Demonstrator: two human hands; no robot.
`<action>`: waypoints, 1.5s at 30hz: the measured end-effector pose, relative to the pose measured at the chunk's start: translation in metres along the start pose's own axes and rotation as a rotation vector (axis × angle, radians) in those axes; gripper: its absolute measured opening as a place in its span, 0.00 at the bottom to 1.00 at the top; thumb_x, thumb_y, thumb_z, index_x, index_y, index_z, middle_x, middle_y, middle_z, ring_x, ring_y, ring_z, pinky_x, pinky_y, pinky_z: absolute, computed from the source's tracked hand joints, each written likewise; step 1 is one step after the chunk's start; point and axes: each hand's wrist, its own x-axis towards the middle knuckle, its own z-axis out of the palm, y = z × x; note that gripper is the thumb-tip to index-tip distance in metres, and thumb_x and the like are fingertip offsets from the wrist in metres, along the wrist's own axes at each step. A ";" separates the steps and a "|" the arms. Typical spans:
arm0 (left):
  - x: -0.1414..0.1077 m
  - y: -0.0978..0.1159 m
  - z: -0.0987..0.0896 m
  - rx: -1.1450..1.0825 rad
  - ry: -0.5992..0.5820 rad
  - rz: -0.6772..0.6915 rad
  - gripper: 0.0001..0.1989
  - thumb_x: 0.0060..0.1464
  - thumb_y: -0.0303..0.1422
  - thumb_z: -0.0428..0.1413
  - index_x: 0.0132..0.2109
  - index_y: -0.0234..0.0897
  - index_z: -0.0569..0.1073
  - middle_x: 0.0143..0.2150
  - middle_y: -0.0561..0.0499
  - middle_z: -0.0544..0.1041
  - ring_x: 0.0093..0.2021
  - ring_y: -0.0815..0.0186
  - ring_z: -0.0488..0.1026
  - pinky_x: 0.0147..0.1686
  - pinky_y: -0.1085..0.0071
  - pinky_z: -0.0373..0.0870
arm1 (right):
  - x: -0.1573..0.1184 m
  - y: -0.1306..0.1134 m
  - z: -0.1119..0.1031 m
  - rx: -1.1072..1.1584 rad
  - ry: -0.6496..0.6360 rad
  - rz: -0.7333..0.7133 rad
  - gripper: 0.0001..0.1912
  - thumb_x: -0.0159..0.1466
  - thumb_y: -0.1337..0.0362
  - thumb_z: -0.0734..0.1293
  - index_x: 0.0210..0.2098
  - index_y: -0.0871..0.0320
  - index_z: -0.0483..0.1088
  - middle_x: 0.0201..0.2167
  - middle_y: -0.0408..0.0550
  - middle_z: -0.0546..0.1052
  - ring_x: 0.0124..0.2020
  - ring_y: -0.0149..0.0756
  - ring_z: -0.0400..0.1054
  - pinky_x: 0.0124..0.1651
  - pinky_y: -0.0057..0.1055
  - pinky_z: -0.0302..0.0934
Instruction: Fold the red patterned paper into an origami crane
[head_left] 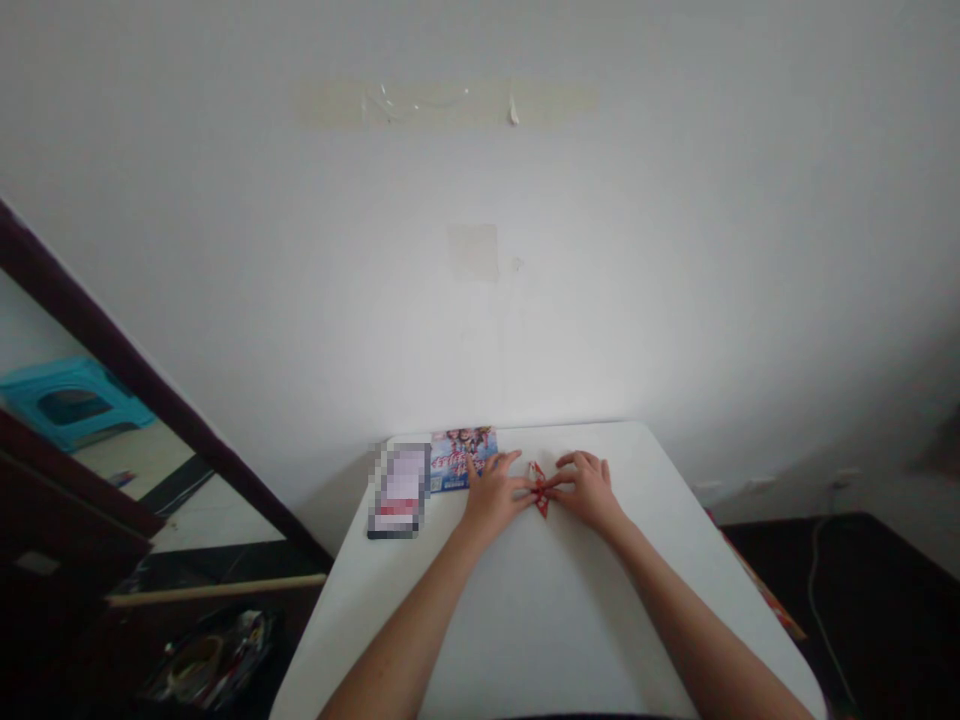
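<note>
A small red and white piece of folded paper [541, 500] lies near the far part of the white table [540, 620], its pointed ends facing away from me and toward me. From the left, my left hand [496, 495] pinches its middle between thumb and forefinger, the other fingers raised. My right hand [589, 492] grips the same spot from the right, its fingertips almost meeting those of the left. The fingertips cover the middle of the paper. Partly behind my left hand lies a colourful printed sheet [454, 460].
A phone [400, 490] with a blurred-out screen lies at the table's left edge. The white wall [585, 300] rises behind the table. Left of it stand a dark-framed mirror [150, 370] showing a blue stool, and a bin-like black container [217, 655]. On the right, a cable [814, 590] hangs.
</note>
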 end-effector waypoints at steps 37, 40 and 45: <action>-0.004 -0.011 -0.005 -0.007 -0.159 0.021 0.20 0.56 0.51 0.60 0.56 0.67 0.75 0.74 0.56 0.57 0.73 0.40 0.48 0.64 0.25 0.29 | 0.005 0.011 0.015 0.060 0.200 -0.048 0.12 0.60 0.54 0.71 0.43 0.44 0.80 0.48 0.47 0.79 0.59 0.49 0.63 0.63 0.49 0.50; -0.005 -0.010 -0.005 -0.010 -0.158 0.044 0.21 0.55 0.51 0.60 0.57 0.67 0.74 0.75 0.56 0.55 0.73 0.40 0.48 0.64 0.25 0.28 | 0.005 0.008 0.012 0.097 0.206 -0.037 0.13 0.60 0.54 0.70 0.44 0.44 0.80 0.47 0.47 0.80 0.59 0.49 0.64 0.64 0.51 0.50; -0.004 -0.009 -0.005 -0.006 -0.157 0.049 0.23 0.56 0.50 0.60 0.59 0.67 0.72 0.75 0.55 0.54 0.73 0.41 0.47 0.64 0.25 0.29 | 0.004 0.006 0.009 0.182 0.144 -0.018 0.16 0.61 0.53 0.69 0.47 0.45 0.79 0.41 0.46 0.82 0.56 0.49 0.67 0.67 0.59 0.40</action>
